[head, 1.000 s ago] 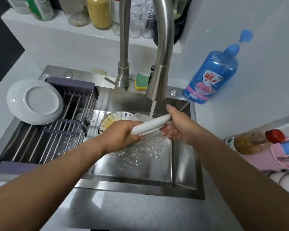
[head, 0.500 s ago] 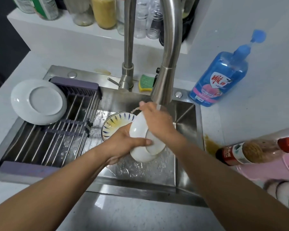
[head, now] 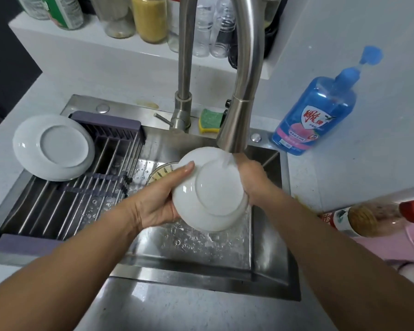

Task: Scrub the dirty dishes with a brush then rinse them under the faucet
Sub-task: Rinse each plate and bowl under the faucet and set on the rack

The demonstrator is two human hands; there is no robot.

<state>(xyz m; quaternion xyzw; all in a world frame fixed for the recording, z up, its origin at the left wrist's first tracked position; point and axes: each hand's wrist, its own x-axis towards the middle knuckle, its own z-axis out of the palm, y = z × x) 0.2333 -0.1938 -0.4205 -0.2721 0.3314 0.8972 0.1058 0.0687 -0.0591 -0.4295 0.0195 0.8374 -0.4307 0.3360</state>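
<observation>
1. The white plate [head: 213, 192] is held over the sink [head: 268, 259], tilted on edge with its underside facing the camera. It sits right below the faucet [head: 239, 120], and water runs onto its upper right part.
2. The left hand [head: 158, 199] grasps the plate's left rim, with the thumb laid across the underside and the fingers tucked behind.
3. The right hand [head: 251, 177] is against the right rim. Its fingers are hidden behind the plate, so I cannot tell whether they are grasping it.
4. A patterned bowl [head: 161, 173] sits in the sink, partly hidden behind the left hand and the plate.
5. A drying rack [head: 69, 204] spans the sink's left side, and a second plate [head: 54, 148] rests upside down on its far left corner.
6. A green sponge [head: 209, 120] lies on the sink's back ledge beside the faucet base.
7. A blue soap bottle [head: 316, 115] stands on the bench [head: 344, 168] to the right. Nearer, a red-capped bottle [head: 373, 218] lies on its side.
</observation>
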